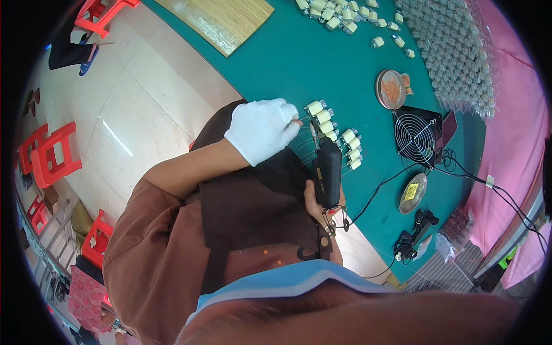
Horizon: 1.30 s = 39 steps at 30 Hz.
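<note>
"What is the left showing?" 
"Red stools (56, 155) are standing on pale floor tiles (132, 86), well apart from the tabletop (276, 75), whose slanting edge is running down toward the worker's lap. A wooden board (218, 20) is lying along that edge."

"And the hands?" 
"The white-gloved left hand (264, 131) is hovering just inside the edge, its grip drawn together by thin wire leads; whether it is pinching one, I cannot tell. Pale yellow cylinders (325, 117) are lying in two short rows just beyond, leads pointing lapward. The right hand (314, 202) is wrapping its grip firmly around a black tool (328, 172), whose front end is reaching beside the nearer row."

"Any room for moving?" 
"A broad green stretch is spreading ahead of the gloved hand. Rightward, a round tin (380, 90), a fan (413, 138) and an oval dish (413, 194) are bordering the space."
</note>
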Each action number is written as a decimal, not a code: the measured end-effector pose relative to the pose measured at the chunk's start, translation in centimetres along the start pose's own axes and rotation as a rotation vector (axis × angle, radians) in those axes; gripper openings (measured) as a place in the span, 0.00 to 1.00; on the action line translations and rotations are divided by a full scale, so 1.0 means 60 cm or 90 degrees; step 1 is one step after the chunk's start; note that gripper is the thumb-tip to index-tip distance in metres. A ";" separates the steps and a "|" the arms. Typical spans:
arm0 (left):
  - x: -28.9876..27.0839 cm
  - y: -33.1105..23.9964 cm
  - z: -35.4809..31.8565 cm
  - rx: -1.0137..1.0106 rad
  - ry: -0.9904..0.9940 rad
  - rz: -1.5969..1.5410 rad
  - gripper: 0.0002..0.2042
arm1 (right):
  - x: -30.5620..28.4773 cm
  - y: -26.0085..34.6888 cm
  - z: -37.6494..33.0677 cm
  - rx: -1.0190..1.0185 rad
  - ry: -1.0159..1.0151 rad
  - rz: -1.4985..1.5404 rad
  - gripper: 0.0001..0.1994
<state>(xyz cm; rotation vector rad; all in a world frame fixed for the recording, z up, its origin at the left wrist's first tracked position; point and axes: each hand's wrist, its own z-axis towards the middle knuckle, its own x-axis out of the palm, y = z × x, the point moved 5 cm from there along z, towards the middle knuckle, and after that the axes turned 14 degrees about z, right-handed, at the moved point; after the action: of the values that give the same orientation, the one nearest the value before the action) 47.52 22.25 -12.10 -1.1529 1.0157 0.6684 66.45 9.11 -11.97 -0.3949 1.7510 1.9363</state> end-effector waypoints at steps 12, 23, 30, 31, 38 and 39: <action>-0.001 0.000 0.000 -0.006 0.016 -0.001 0.06 | -0.002 -0.014 -0.007 0.005 0.016 0.011 0.18; 0.001 0.001 0.000 -0.010 0.011 0.000 0.06 | -0.010 -0.050 -0.032 0.104 0.027 -0.007 0.18; -0.001 -0.001 0.001 -0.012 0.002 -0.006 0.06 | -0.007 -0.043 -0.024 0.066 0.012 0.028 0.17; -0.001 -0.001 0.001 -0.013 0.004 -0.004 0.06 | -0.006 -0.039 -0.021 0.044 0.016 0.033 0.17; 0.000 -0.002 0.001 -0.019 0.015 -0.008 0.07 | -0.006 -0.021 -0.011 0.067 0.032 0.038 0.17; 0.001 -0.002 0.002 -0.019 0.012 -0.006 0.07 | -0.007 -0.018 -0.009 0.068 0.033 0.038 0.17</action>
<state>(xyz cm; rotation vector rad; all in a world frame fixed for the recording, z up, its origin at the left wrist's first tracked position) 47.68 22.32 -12.07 -1.1920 1.0187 0.6677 67.31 8.55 -12.77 -0.3613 1.9108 1.8789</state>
